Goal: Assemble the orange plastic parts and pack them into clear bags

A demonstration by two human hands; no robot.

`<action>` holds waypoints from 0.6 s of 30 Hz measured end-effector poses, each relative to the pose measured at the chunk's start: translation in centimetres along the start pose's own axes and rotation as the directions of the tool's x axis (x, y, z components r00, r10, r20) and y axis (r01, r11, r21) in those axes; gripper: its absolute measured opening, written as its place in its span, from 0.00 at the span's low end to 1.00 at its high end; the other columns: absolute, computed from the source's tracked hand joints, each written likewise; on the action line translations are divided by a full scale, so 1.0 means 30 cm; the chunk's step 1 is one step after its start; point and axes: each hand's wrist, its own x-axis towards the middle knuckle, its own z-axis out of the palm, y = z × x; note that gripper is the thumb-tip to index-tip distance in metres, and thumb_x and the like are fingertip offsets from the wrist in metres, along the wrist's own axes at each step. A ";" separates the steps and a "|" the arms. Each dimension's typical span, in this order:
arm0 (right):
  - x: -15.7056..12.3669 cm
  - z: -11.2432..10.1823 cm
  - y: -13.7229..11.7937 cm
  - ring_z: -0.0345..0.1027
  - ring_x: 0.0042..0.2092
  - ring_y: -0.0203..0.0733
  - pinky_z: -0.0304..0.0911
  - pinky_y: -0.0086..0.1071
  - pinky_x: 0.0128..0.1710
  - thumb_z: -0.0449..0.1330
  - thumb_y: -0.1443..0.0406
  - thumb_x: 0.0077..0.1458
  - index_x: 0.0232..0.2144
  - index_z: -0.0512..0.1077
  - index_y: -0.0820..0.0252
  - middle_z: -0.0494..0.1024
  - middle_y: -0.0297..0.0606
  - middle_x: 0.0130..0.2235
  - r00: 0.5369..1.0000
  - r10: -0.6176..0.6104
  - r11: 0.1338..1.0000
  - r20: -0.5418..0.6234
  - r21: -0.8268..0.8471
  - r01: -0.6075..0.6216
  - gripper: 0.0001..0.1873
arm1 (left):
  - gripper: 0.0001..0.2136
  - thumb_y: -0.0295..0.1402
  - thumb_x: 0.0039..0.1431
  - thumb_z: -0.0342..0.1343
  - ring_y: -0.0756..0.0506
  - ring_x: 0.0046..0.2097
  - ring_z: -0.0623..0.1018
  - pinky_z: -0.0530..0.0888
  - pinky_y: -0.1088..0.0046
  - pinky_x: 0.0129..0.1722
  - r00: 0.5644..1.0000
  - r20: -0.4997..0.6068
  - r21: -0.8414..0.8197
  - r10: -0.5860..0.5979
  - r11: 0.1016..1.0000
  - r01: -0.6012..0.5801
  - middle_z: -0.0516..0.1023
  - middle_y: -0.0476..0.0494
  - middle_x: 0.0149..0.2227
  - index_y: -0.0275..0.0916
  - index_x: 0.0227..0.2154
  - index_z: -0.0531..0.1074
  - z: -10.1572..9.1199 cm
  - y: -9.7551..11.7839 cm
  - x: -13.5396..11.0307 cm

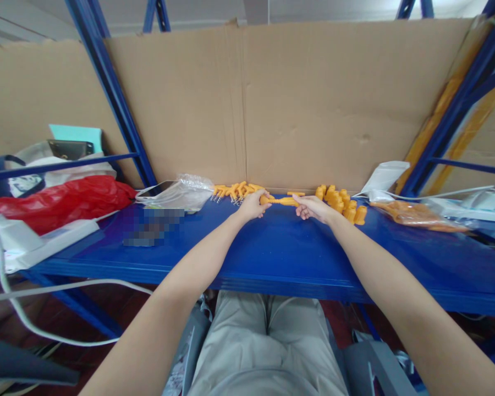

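Note:
My left hand (253, 205) is closed around one end of a thin yellow-orange piece (281, 201), seen in the head view just above the table. At its other end, the thumb and curled fingers of my right hand (312, 209) pinch it, so the piece spans between both hands. Its exact kind is too small to make out. Beside my left hand lies a pile of yellow-orange pieces with small metal clasps (233, 191). Several chunky yellow-orange pieces (343, 202) stand in a group right behind my right hand. Another short yellow piece (296, 193) lies behind the held one.
The blue table (284, 253) backs onto a cardboard panel (305, 104) between blue metal posts. Left are a clear plastic bag (190, 192), a red bag (74, 203) and a white power strip (58, 245). A bag of orange pieces (416, 214) lies right.

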 end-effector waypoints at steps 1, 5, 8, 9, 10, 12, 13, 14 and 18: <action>0.000 0.002 -0.003 0.59 0.17 0.32 0.53 0.28 0.19 0.55 0.54 0.62 0.26 0.68 0.59 0.70 0.36 0.16 1.000 0.001 1.000 -0.017 -0.017 -0.002 0.18 | 0.11 0.24 0.57 0.59 0.55 0.17 0.71 0.67 0.85 0.16 1.000 -0.002 -0.003 -0.003 1.000 0.003 0.68 0.58 0.20 0.37 0.41 0.66 0.000 0.002 -0.001; 0.005 0.011 -0.012 0.55 0.17 0.32 0.53 0.30 0.20 0.51 0.48 0.62 0.21 0.69 0.61 0.64 0.35 0.13 0.995 0.041 0.995 -0.089 -0.082 -0.048 0.26 | 0.10 0.25 0.57 0.60 0.55 0.17 0.71 0.67 0.85 0.16 1.000 -0.008 -0.016 -0.005 1.000 0.005 0.68 0.58 0.21 0.37 0.40 0.66 0.001 0.013 -0.002; 0.008 0.008 -0.013 0.56 0.17 0.33 0.53 0.29 0.20 0.49 0.46 0.62 0.22 0.70 0.62 0.66 0.37 0.14 0.993 0.084 0.990 -0.088 -0.104 -0.093 0.29 | 0.10 0.25 0.57 0.59 0.56 0.17 0.71 0.68 0.85 0.17 1.000 -0.003 -0.021 -0.016 1.000 0.016 0.68 0.57 0.21 0.37 0.40 0.66 0.002 0.017 -0.003; 0.008 0.003 -0.012 0.57 0.17 0.33 0.53 0.29 0.19 0.49 0.46 0.62 0.24 0.71 0.62 0.69 0.39 0.16 0.993 0.098 0.990 -0.069 -0.099 -0.104 0.29 | 0.10 0.25 0.57 0.59 0.56 0.17 0.71 0.68 0.84 0.17 1.000 0.001 -0.016 -0.024 1.000 0.024 0.68 0.57 0.21 0.37 0.40 0.66 0.001 0.018 -0.003; 0.007 -0.002 -0.010 0.60 0.18 0.33 0.53 0.28 0.19 0.51 0.47 0.61 0.27 0.72 0.63 0.72 0.40 0.19 0.994 0.105 0.991 -0.044 -0.083 -0.108 0.26 | 0.10 0.24 0.58 0.59 0.55 0.16 0.71 0.68 0.84 0.17 0.999 0.005 -0.008 -0.032 0.999 0.032 0.68 0.58 0.21 0.37 0.40 0.66 0.001 0.019 -0.003; 0.003 -0.013 -0.006 0.65 0.21 0.34 0.56 0.27 0.20 0.57 0.53 0.60 0.35 0.72 0.61 0.78 0.41 0.27 0.996 0.088 0.996 0.005 -0.015 -0.088 0.16 | 0.10 0.24 0.58 0.58 0.55 0.16 0.71 0.68 0.84 0.17 0.999 0.009 0.009 -0.043 0.999 0.043 0.67 0.58 0.20 0.37 0.41 0.65 -0.001 0.020 -0.004; 0.002 -0.018 -0.004 0.68 0.22 0.34 0.59 0.26 0.21 0.60 0.58 0.59 0.38 0.71 0.60 0.79 0.40 0.31 0.998 0.067 0.997 0.021 0.026 -0.068 0.11 | 0.10 0.24 0.58 0.57 0.55 0.16 0.71 0.67 0.84 0.16 0.999 0.009 0.015 -0.046 0.999 0.046 0.67 0.58 0.20 0.37 0.41 0.65 -0.002 0.020 -0.005; 0.000 -0.022 -0.002 0.69 0.24 0.33 0.61 0.25 0.22 0.62 0.63 0.57 0.40 0.70 0.58 0.79 0.38 0.32 0.999 0.043 0.997 0.027 0.059 -0.045 0.08 | 0.10 0.24 0.58 0.57 0.55 0.16 0.71 0.67 0.85 0.16 0.999 0.010 0.018 -0.049 0.999 0.049 0.66 0.58 0.20 0.37 0.41 0.65 -0.003 0.021 -0.006; 0.000 -0.029 0.000 0.66 0.21 0.29 0.63 0.22 0.22 0.63 0.70 0.55 0.37 0.70 0.60 0.78 0.34 0.29 0.999 -0.032 0.996 0.010 0.088 0.031 0.07 | 0.10 0.24 0.58 0.58 0.55 0.17 0.72 0.66 0.85 0.16 0.998 0.012 0.012 -0.060 0.998 0.060 0.68 0.58 0.21 0.37 0.42 0.65 -0.004 0.024 -0.009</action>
